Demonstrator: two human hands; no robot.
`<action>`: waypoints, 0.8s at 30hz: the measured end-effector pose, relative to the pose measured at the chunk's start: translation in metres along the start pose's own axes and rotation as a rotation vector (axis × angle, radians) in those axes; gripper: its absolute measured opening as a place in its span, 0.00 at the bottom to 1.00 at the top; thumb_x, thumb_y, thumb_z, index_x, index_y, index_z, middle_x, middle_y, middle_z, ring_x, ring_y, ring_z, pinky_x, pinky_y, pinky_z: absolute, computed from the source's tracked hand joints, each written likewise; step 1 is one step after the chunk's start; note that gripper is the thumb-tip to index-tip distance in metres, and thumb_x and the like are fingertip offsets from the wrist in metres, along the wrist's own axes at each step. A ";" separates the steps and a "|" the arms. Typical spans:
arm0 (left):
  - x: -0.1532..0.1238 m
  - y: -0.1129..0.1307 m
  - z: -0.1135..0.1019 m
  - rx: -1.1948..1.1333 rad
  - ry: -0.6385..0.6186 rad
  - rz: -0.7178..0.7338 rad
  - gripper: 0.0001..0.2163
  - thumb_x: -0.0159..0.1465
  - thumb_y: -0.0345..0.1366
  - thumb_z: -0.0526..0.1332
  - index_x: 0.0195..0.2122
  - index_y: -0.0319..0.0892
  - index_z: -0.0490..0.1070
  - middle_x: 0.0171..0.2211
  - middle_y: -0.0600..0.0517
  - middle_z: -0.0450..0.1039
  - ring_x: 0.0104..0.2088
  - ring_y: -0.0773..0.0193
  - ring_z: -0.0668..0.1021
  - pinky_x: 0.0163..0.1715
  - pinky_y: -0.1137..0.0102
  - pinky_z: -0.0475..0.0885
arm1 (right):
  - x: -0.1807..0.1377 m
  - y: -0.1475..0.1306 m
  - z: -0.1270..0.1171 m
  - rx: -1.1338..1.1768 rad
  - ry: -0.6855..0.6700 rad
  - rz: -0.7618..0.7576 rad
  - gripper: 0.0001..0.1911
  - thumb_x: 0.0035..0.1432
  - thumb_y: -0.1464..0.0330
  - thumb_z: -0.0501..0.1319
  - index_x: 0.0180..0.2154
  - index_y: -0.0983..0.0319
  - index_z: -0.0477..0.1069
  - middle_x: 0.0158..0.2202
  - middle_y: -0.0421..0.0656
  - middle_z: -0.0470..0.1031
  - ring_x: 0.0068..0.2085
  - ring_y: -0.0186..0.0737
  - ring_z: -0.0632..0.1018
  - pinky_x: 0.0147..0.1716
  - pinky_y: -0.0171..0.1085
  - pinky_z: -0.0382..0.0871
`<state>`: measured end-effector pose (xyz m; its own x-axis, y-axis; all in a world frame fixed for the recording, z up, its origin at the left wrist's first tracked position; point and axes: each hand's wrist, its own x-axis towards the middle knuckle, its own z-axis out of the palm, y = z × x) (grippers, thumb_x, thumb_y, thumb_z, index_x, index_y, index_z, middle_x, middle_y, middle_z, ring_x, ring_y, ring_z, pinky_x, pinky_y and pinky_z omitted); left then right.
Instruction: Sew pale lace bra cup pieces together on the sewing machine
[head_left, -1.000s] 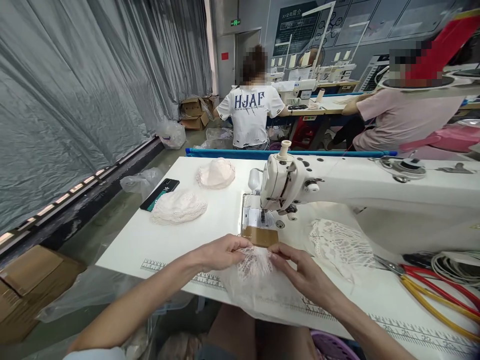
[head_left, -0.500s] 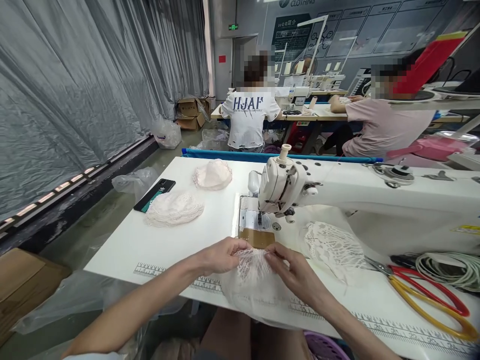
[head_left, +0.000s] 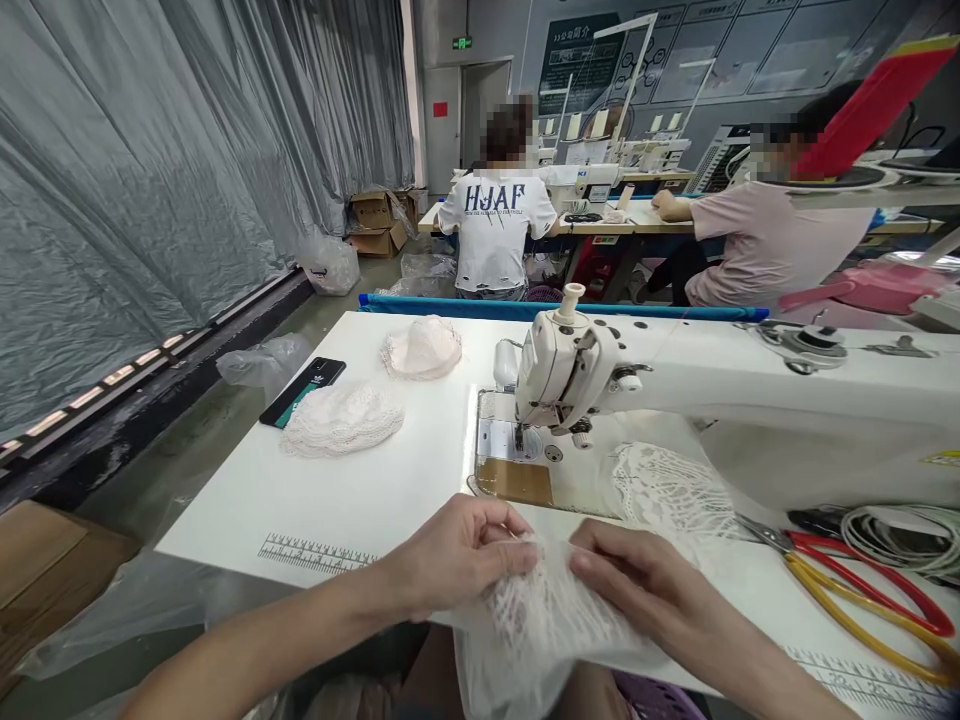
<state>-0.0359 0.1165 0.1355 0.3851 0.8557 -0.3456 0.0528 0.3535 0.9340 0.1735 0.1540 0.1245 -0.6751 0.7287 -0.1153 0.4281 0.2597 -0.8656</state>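
Note:
Between my two hands hangs a piece of white lace fabric (head_left: 536, 615) with a sheer layer, its lower part drooping over the table's front edge. My left hand (head_left: 469, 550) pinches its upper edge between thumb and fingers. On the other side my right hand (head_left: 637, 575) grips the same edge, fingers closed. Just beyond the hands stands a white sewing machine (head_left: 570, 370), its presser foot (head_left: 519, 436) over the metal plate with no fabric under it. More white lace (head_left: 671, 490) lies under the machine arm, to the right.
On the left of the table (head_left: 225, 500) lie two lace piles (head_left: 345, 418) (head_left: 421, 348), the nearer partly over a phone (head_left: 304, 390). Scissors (head_left: 870, 600) with red and yellow handles and a coiled cable (head_left: 900, 540) lie at right. Two people sit at machines ahead.
Both hands have drawn the lace fabric toward me and down, away from the machine plate. More of the fabric now hangs past the table edge.

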 end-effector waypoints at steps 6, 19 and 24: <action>0.042 -0.003 -0.020 0.647 0.180 0.146 0.06 0.60 0.34 0.58 0.28 0.39 0.69 0.22 0.56 0.67 0.23 0.69 0.67 0.24 0.75 0.60 | 0.035 0.031 -0.016 -0.342 0.133 0.033 0.17 0.64 0.60 0.46 0.26 0.60 0.61 0.20 0.36 0.60 0.21 0.32 0.62 0.19 0.31 0.53; 0.080 -0.037 -0.031 1.448 0.566 0.785 0.07 0.60 0.21 0.55 0.33 0.37 0.69 0.31 0.50 0.71 0.29 0.66 0.72 0.26 0.72 0.65 | 0.075 0.071 -0.003 -0.637 0.158 0.097 0.09 0.62 0.71 0.45 0.33 0.61 0.62 0.18 0.38 0.66 0.18 0.36 0.66 0.18 0.33 0.48; 0.085 -0.044 -0.033 1.484 0.403 0.937 0.09 0.61 0.19 0.53 0.34 0.37 0.68 0.36 0.51 0.72 0.34 0.66 0.73 0.33 0.70 0.68 | 0.076 0.072 -0.005 -0.738 0.178 0.070 0.09 0.63 0.72 0.47 0.38 0.63 0.65 0.17 0.37 0.68 0.16 0.36 0.68 0.16 0.32 0.48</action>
<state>-0.0361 0.1868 0.0620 0.5564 0.6613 0.5031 0.7544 -0.6558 0.0277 0.1557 0.2313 0.0553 -0.5514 0.8339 -0.0232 0.7990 0.5199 -0.3020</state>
